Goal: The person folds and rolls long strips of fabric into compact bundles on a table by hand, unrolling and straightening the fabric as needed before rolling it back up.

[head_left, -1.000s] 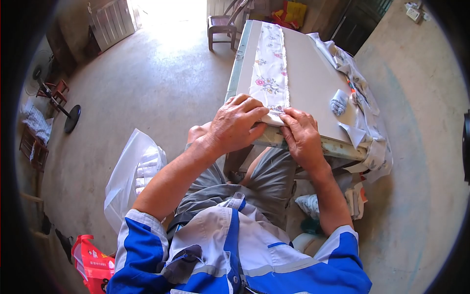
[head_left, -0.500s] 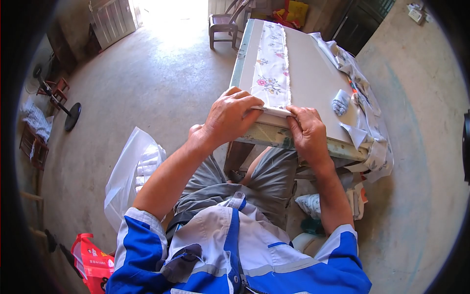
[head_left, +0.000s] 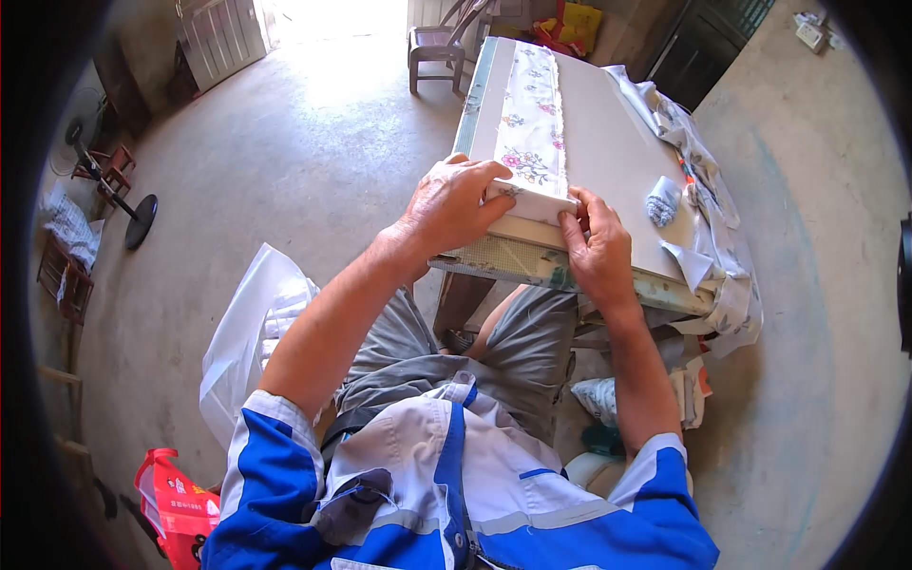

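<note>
At the table's near edge, I see the left hand and right hand pinching opposite corners of the floral cloth strip's folded end between thumb and fingers; the rest lies flat, running toward the far edge.

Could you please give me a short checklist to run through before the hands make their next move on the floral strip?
1. Left hand gripping the near end of the long white floral cloth strip: ok.
2. Right hand gripping that end's other side: ok.
3. Strip beyond the hands spread out on the pale-topped rectangular table: ok.
4. Small blue-grey and white bundle apart from the strip: ok.
5. Layers inside the gripped end lying even: cannot tell, the fingers partly cover it.
</note>
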`<state>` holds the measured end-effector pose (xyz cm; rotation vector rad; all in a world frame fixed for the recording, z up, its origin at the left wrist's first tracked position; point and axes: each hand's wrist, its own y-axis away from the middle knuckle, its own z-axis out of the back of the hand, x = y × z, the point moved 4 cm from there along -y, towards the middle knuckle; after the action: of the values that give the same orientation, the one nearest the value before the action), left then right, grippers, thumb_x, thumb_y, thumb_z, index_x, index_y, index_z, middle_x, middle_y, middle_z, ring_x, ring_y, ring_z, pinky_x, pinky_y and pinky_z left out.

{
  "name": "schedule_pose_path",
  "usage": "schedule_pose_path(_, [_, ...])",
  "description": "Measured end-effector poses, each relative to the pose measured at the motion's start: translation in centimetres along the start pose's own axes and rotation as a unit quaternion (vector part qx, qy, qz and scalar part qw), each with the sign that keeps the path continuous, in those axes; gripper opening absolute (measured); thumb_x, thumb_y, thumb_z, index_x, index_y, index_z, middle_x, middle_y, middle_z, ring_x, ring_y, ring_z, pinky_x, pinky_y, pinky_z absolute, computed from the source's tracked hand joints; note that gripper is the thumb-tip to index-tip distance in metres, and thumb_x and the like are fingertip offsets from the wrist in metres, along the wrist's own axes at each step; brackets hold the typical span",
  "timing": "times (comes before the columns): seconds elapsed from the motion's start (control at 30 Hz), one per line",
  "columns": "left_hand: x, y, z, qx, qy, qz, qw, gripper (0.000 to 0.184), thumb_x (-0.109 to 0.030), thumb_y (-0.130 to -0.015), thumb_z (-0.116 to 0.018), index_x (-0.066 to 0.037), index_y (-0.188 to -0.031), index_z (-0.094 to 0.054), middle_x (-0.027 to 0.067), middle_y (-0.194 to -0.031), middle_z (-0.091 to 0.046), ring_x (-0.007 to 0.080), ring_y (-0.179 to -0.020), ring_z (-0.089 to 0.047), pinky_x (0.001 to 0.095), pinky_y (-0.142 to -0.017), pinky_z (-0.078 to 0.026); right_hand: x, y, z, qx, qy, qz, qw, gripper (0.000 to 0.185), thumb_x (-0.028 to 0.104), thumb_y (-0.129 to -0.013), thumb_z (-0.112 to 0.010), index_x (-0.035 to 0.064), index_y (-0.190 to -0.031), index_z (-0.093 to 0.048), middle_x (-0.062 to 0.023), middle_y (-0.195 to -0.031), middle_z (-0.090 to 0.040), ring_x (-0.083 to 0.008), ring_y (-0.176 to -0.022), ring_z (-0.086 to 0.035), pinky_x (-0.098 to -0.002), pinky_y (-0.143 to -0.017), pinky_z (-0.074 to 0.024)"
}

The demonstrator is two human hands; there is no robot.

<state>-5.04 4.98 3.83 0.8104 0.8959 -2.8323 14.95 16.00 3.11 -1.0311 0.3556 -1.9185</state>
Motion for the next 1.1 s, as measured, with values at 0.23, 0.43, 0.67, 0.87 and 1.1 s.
schedule_pose_path(0.23, [0.1, -0.9, 0.2, 0.05, -0.024, 0.077, 0.996, 0.05, -0.035, -0.09, -0.078, -0.006, -0.131, -0.071, 0.0165, -0.097, -0.076, 0.034, -0.103, -0.071, 0.0474, -0.092, -0.056, -0.4, -0.5, -0.8, -0.001, 0.024, -0.034, 0.999, 0.038, 0.012, -0.097, -0.072, -0.0018, -0.131, -0.064, -0.0213, -0.104, -0.073, -0.0393, -0.097, -0.069, -0.0502, -0.091, -0.0536])
schedule_pose_path(0.43, [0.2, -0.7, 0.2, 0.033, -0.064, 0.091, 0.993, 0.057, -0.037, -0.087, -0.081, -0.006, -0.133, -0.069, 0.013, -0.096, -0.074, 0.032, -0.105, -0.068, 0.0454, -0.093, -0.055, -0.2, -0.6, -1.4, -0.018, 0.08, -0.012, 0.997, 0.038, 0.01, -0.095, -0.072, -0.0023, -0.13, -0.063, -0.0209, -0.109, -0.069, -0.0416, -0.098, -0.068, -0.0517, -0.093, -0.0532])
schedule_pose_path(0.67, [-2.4, 0.3, 0.2, -0.093, -0.177, -0.097, 0.975, 0.053, -0.032, -0.091, -0.08, -0.009, -0.137, -0.067, 0.0146, -0.132, -0.066, 0.0334, -0.129, -0.059, 0.0482, -0.112, -0.049, 0.5, -0.5, -1.2, -0.032, 0.078, -0.006, 0.996, 0.034, 0.009, -0.095, -0.072, 0.0038, -0.128, -0.066, -0.0196, -0.115, -0.063, -0.0407, -0.095, -0.069, -0.0514, -0.088, -0.055])
schedule_pose_path(0.87, [-3.3, 1.6, -3.9, 0.045, -0.094, -0.108, 0.989, 0.06, -0.042, -0.099, -0.068, 0.0, -0.142, -0.061, 0.0238, -0.159, -0.05, 0.0382, -0.155, -0.039, 0.049, -0.128, -0.031, 0.4, -0.5, -1.4, -0.018, 0.04, -0.021, 0.999, 0.023, 0.009, -0.097, -0.071, 0.0046, -0.119, -0.073, -0.0183, -0.114, -0.063, -0.0382, -0.097, -0.07, -0.0493, -0.085, -0.0559])
schedule_pose_path(1.1, [-3.6, 2.0, -3.8, 0.091, -0.115, -0.091, 0.985, 0.081, -0.054, -0.099, -0.065, 0.003, -0.154, -0.049, 0.0256, -0.164, -0.044, 0.0395, -0.156, -0.036, 0.0482, -0.131, -0.026, 1.7, -0.1, -1.6, -0.028, 0.178, 0.155, 0.971, 0.03, 0.017, -0.103, -0.065, 0.0033, -0.128, -0.073, -0.0158, -0.14, -0.066, -0.0382, -0.128, -0.063, -0.0496, -0.108, -0.0466])
